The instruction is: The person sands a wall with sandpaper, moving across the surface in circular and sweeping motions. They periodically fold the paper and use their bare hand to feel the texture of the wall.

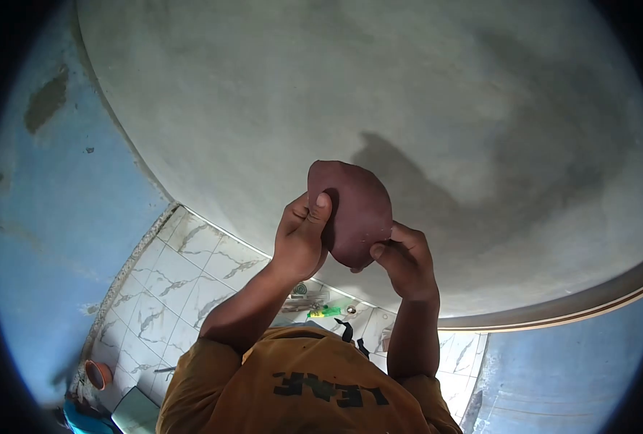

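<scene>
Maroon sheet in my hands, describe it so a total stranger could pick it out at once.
Start at the big grey wall. In front of it, the left hand and right hand together hold the maroon sheet, bent and rounded in outline. Its dull purplish red sets it apart from the grey behind and the mustard shirt below.

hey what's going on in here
A person in a mustard shirt is holding a curved reddish-brown sheet, possibly sandpaper, in front of a grey wall. The left hand grips its left side, thumb on the face; the right hand pinches its lower right edge.
</scene>
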The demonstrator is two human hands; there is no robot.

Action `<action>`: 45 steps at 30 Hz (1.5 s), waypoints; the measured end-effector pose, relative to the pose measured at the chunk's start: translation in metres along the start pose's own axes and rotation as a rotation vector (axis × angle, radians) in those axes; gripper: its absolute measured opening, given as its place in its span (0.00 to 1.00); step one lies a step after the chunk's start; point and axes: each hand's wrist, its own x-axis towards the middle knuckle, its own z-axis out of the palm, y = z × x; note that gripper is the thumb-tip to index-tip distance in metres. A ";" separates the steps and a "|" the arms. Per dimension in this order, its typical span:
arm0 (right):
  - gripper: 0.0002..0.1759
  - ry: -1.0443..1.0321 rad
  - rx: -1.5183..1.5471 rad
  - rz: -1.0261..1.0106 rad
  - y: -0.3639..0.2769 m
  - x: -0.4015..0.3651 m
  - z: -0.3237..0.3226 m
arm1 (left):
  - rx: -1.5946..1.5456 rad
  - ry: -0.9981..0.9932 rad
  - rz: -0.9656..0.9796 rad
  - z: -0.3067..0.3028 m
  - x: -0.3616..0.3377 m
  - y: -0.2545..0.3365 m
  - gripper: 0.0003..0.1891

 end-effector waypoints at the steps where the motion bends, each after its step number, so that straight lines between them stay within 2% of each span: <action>1: 0.15 0.004 -0.004 -0.036 0.004 -0.014 0.001 | 0.007 -0.030 -0.001 0.004 -0.012 -0.005 0.20; 6: 0.20 0.020 0.026 -0.089 0.016 0.025 0.023 | -0.003 -0.078 -0.041 -0.016 0.014 0.037 0.20; 8: 0.23 -0.004 -0.019 -0.170 0.020 0.027 0.024 | 0.236 0.055 0.139 -0.024 0.022 0.044 0.20; 10: 0.29 0.177 -0.119 -0.134 0.026 0.021 0.026 | 0.620 0.126 0.525 -0.032 0.039 0.072 0.18; 11: 0.29 0.168 -0.140 -0.177 0.031 0.017 0.023 | 0.810 0.182 0.791 -0.031 0.057 0.089 0.19; 12: 0.30 0.220 -0.124 -0.124 0.038 0.009 0.017 | 0.992 0.257 1.058 -0.026 0.076 0.107 0.20; 13: 0.31 0.271 -0.104 -0.065 0.045 0.001 0.010 | 1.135 0.235 1.218 -0.021 0.096 0.125 0.20; 14: 0.31 0.259 -0.116 -0.089 0.052 -0.008 0.002 | 1.281 0.219 1.371 -0.015 0.116 0.141 0.21; 16: 0.29 0.374 -0.137 0.063 0.064 -0.027 -0.009 | 1.540 0.194 1.244 -0.001 0.148 0.149 0.25; 17: 0.29 0.364 -0.144 0.051 0.066 -0.038 -0.013 | 1.537 0.203 1.261 0.006 0.166 0.142 0.25; 19: 0.27 0.442 -0.173 0.188 0.065 -0.056 -0.023 | 1.761 0.324 1.216 0.033 0.199 0.120 0.32; 20: 0.27 0.428 -0.178 0.163 0.068 -0.069 -0.030 | 1.760 0.334 1.248 0.049 0.203 0.113 0.32; 21: 0.26 0.463 -0.145 0.209 0.073 -0.079 -0.039 | 1.726 0.293 1.285 0.068 0.206 0.109 0.36; 22: 0.26 0.499 -0.108 0.261 0.078 -0.086 -0.046 | 1.696 0.248 1.313 0.087 0.207 0.104 0.40; 24: 0.25 0.502 -0.087 0.268 0.084 -0.097 -0.060 | 1.772 0.012 1.319 0.129 0.203 0.088 0.43; 25: 0.25 0.512 -0.067 0.290 0.087 -0.103 -0.066 | 1.773 0.021 1.323 0.146 0.201 0.074 0.43; 27: 0.25 0.492 -0.073 0.275 0.100 -0.108 -0.076 | 1.862 -0.387 1.433 0.169 0.202 0.058 0.45; 28: 0.25 0.483 -0.082 0.268 0.105 -0.112 -0.084 | 1.860 -0.369 1.452 0.167 0.209 0.065 0.45; 30: 0.24 0.514 -0.042 0.324 0.117 -0.117 -0.092 | 1.992 -0.286 1.572 0.152 0.225 0.097 0.44; 31: 0.25 0.481 0.028 0.299 0.119 -0.119 -0.094 | 1.979 -0.127 1.433 0.151 0.224 0.128 0.39; 32: 0.27 0.453 0.104 0.287 0.121 -0.126 -0.094 | 1.887 0.191 1.359 0.135 0.241 0.150 0.36; 33: 0.27 0.453 0.113 0.300 0.123 -0.135 -0.090 | 1.780 0.443 1.442 0.109 0.265 0.182 0.39; 34: 0.27 0.484 0.002 0.312 0.124 -0.146 -0.086 | 1.698 0.623 1.073 0.087 0.263 0.223 0.39; 35: 0.27 0.509 -0.105 0.312 0.126 -0.154 -0.086 | 1.603 0.784 1.065 0.030 0.291 0.259 0.37; 36: 0.26 0.472 -0.004 0.255 0.160 -0.186 -0.101 | 1.457 0.811 0.932 0.010 0.287 0.286 0.38; 37: 0.26 0.414 0.098 0.179 0.199 -0.199 -0.119 | 1.480 0.802 0.993 0.022 0.292 0.294 0.38; 38: 0.26 0.588 0.138 0.376 0.177 -0.202 -0.100 | 1.453 0.854 0.926 0.032 0.295 0.295 0.39; 39: 0.25 0.624 0.073 0.413 0.183 -0.209 -0.100 | 1.415 0.911 0.830 0.038 0.296 0.288 0.40; 41: 0.24 0.602 0.075 0.426 0.195 -0.210 -0.106 | 1.572 0.690 0.982 0.089 0.281 0.255 0.44; 43: 0.24 0.577 0.064 0.461 0.195 -0.196 -0.108 | 1.804 0.432 1.260 0.127 0.279 0.213 0.47; 44: 0.24 0.516 0.056 0.435 0.190 -0.179 -0.106 | 1.935 0.332 1.269 0.154 0.250 0.195 0.47; 45: 0.23 0.454 0.052 0.409 0.186 -0.160 -0.103 | 1.937 0.188 1.331 0.162 0.241 0.172 0.47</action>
